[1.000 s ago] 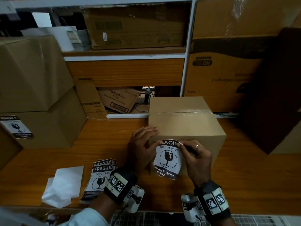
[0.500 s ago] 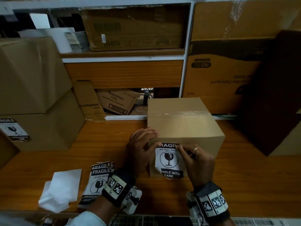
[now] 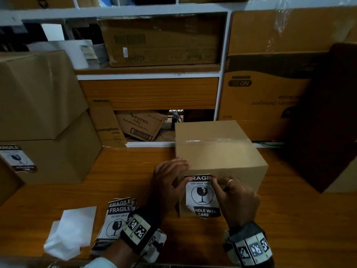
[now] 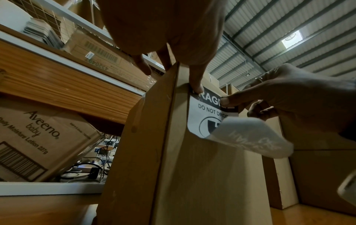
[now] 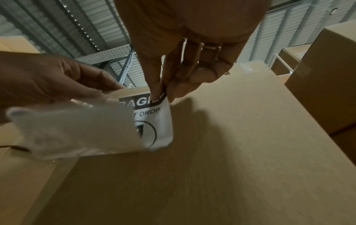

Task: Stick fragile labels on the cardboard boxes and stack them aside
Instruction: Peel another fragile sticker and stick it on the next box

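Note:
A taped cardboard box (image 3: 220,151) stands on the wooden table. A black-and-white fragile label (image 3: 201,194) hangs on its front face, top edge against the cardboard. Its lower part (image 4: 250,137) curls away from the box. My left hand (image 3: 183,171) lies over the box's top-left front corner, fingers on the top and thumb (image 4: 196,86) pressing the label's upper left corner. My right hand (image 3: 214,180) pinches the label's upper right corner between thumb and forefinger (image 5: 163,92).
A stack of spare fragile labels (image 3: 117,219) and white backing paper (image 3: 71,233) lie at the front left. Two stacked boxes (image 3: 48,151), the lower one labelled, stand at the left. Shelves with cartons rise behind; a dark box (image 3: 318,122) stands at the right.
The label has swung from tilted and bowed outward to nearly flat and upright on the box's front face. Both hands keep their hold at its top corners.

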A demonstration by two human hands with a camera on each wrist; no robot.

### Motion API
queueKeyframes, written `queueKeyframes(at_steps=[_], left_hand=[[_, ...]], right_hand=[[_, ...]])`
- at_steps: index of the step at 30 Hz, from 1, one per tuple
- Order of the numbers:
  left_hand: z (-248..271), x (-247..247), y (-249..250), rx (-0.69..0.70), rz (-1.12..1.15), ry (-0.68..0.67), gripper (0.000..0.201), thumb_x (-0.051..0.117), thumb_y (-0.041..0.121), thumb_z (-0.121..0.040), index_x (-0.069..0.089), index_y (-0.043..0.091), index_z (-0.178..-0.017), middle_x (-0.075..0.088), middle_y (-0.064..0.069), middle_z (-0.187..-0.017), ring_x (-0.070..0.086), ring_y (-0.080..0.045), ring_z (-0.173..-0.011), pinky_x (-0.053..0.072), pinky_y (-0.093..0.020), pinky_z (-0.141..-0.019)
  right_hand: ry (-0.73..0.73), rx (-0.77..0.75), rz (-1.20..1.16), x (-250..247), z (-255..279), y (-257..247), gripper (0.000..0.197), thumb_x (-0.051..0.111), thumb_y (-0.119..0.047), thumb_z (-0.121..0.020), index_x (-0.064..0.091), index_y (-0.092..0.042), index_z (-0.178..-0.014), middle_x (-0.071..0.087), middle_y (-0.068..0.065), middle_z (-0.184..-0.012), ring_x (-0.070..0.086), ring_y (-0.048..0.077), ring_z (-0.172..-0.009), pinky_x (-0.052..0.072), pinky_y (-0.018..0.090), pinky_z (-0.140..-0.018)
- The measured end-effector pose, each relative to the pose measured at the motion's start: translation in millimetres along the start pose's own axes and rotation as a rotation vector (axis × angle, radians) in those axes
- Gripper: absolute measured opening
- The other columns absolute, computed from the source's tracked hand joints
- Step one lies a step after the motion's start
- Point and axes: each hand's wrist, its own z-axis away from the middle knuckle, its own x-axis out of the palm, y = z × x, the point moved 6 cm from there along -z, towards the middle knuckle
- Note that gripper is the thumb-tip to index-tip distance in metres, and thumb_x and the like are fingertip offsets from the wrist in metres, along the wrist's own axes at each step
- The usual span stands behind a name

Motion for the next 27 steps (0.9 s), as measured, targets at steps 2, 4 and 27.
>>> queueKeyframes(at_steps=[2,4,27], left_hand=[[-1,-1,1,-0.001,0.006,0.01,0.03,0.069,0.035,-0.087,0.073,0.018,-0.111,0.072,0.008,-0.122,0.059,-0.01,-0.124,0.036,-0.036,-0.108],[0,-1,0,-0.004,0.01,0.021,0.029,0.07,0.034,-0.086,0.074,0.017,-0.11,0.072,0.007,-0.121,0.06,-0.011,-0.124,0.038,-0.039,-0.107],[-3,16,12,0.01,-0.091,0.146,0.042,0.076,0.051,-0.082,0.058,0.018,-0.101,0.069,-0.004,-0.104,0.059,-0.021,-0.107,0.039,-0.036,-0.097]], right_hand=[[-0.014,0.021,0.001,0,1,4,0.021,0.087,-0.034,-0.077,0.074,-0.02,-0.07,0.072,-0.006,-0.067,0.061,0.01,-0.051,0.035,0.015,-0.053],[-0.003,0.083,-0.017,-1,1,14,0.028,0.087,-0.038,-0.076,0.068,-0.02,-0.064,0.066,-0.006,-0.06,0.055,0.011,-0.046,0.036,0.017,-0.049],[0.037,-0.191,-0.23,16,-18,38,0.033,0.068,-0.032,-0.092,0.073,-0.014,-0.119,0.065,-0.001,-0.133,0.056,0.013,-0.129,0.029,0.045,-0.112]])
